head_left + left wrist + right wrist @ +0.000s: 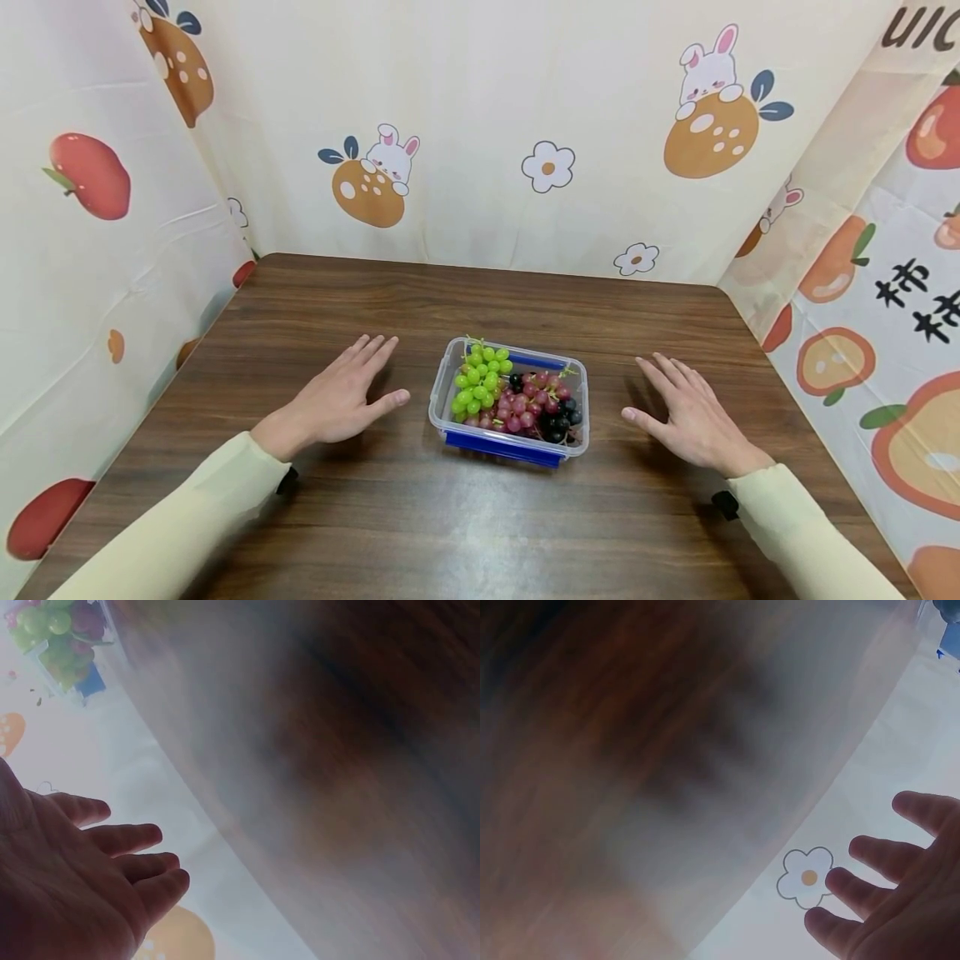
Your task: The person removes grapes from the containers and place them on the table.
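Observation:
A clear plastic container (437, 392) with blue side clips stands mid-table without a lid on it. Inside lie bunches of green grapes (480, 379), red grapes (521, 404) and black grapes (558, 423). To its left is my left hand (333, 400), palm down, fingers straight and thumb pointing at the box, touching nothing. My right hand (690, 412) holds a similar pose on the other side, apart from the box. In the left wrist view, the green grapes (56, 626) show at the top corner beyond my spread fingers.
The brown wood-grain table (390, 525) reaches back to a printed cloth (480, 108) with rabbits, fruit and flowers. More printed cloth hangs along the left (97, 275) and right sides. A small black band piece (725, 504) sits at my right cuff.

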`<state>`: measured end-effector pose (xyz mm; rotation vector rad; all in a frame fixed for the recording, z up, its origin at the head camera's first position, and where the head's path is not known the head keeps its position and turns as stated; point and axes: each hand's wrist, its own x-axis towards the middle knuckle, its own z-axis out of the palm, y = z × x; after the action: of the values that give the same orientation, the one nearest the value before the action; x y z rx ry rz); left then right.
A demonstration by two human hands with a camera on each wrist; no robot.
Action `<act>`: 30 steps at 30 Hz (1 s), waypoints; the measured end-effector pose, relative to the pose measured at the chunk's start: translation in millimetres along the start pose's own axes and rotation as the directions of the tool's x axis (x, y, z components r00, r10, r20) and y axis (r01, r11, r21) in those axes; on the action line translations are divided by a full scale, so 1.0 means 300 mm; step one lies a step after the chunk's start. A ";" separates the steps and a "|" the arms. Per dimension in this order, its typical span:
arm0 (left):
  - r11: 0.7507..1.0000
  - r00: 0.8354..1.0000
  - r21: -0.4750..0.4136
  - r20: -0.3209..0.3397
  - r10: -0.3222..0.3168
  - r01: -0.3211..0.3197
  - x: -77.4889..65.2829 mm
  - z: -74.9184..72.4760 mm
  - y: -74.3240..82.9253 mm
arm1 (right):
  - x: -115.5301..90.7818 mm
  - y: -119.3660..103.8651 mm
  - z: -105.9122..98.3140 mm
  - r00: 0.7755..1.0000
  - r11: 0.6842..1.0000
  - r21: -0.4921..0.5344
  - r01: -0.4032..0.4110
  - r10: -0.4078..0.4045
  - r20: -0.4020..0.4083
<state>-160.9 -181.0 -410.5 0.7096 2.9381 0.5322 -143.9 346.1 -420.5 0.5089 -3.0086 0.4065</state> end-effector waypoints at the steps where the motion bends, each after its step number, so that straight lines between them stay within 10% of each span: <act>1: 1.000 1.000 -0.001 0.000 0.001 -0.001 0.001 0.000 0.003 | -0.001 -0.001 0.000 1.000 1.000 0.002 0.001 -0.001 0.000; 30: 0.996 0.999 -0.085 -0.015 0.037 -0.039 0.026 0.015 0.085 | -0.006 -0.029 0.010 1.000 0.998 0.061 0.018 -0.017 -0.013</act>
<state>-156.3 -154.7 -405.9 0.7564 2.8996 0.6640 -139.5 338.0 -421.3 0.5350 -2.9854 0.5004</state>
